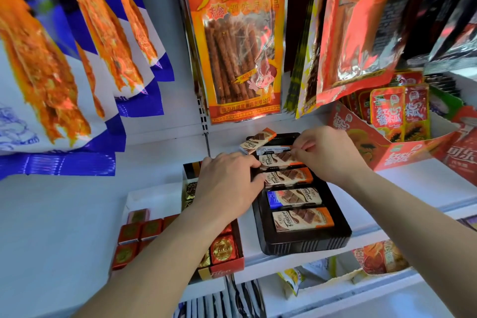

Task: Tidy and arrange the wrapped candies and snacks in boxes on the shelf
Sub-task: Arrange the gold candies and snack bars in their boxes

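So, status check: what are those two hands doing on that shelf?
Left hand grips the left end of a chocolate bar in the black tray. Right hand pinches the next bar back. A loose bar leans on the tray's rear rim.

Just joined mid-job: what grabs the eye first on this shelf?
Both hands meet at the far end of the black tray mid-shelf: the left hand and right hand each hold chocolate bars in its row. A big orange snack bag hangs above; one stray bar lies askew at the tray's back-left corner.
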The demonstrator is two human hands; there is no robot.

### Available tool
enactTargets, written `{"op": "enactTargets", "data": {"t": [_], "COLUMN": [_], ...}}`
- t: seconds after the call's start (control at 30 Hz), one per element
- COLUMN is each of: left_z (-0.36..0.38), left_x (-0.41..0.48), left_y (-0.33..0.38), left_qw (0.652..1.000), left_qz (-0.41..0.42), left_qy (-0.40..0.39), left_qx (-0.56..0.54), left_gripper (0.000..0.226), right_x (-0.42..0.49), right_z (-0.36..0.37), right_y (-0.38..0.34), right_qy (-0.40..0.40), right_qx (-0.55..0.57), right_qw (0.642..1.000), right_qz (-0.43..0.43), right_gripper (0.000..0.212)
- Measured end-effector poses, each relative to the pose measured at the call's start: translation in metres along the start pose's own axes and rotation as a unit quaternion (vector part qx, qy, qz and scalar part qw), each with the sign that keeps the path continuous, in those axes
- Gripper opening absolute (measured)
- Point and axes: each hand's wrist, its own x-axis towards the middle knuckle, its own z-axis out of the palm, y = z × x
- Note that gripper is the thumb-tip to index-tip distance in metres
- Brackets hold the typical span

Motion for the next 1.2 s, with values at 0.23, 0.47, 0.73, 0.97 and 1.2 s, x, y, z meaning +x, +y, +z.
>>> {"op": "enactTargets", "data": {"t": [0.23, 0.47, 0.73, 0.97, 1.2], "left_z": [-0.004, -0.002, -0.003, -0.002, 0.005], "left_x": [0.000, 0.027, 0.038, 0.020, 0.059], "left_y": [-0.001, -0.001, 0.012, 0.025, 0.018], "left_qw": [1.000, 0.997, 0.996, 0.981, 0.995], "left_qz": [0.003, -0.002, -0.046, 0.033, -0.018], "left_qy": [0.000, 0.074, 0.069, 0.073, 0.005], "left_qx": [-0.009, -0.009, -0.026, -0.174, 0.103], "left_gripper": [0.035, 0.028, 0.026, 0.027, 0.037], "right_x": [0.001, -0.002, -0.002, -0.008, -0.024], "right_z": [0.015, 0.018, 0.021, 0.008, 0.011], "right_y": [0.010, 0.017, 0.019, 0.007, 0.033], "right_qy": [0.016, 0.003, 0.025, 0.007, 0.120], "right_qx": [-0.001, 0.054, 0.129, 0.245, 0.315], "right_qw": [1.000, 0.999, 0.991, 0.969, 0.930], "right_qz": [-0.003, 0.008, 0.034, -0.004, 0.144], "right_gripper": [0.009, 0.011, 0.003, 0.012, 0.009]}}
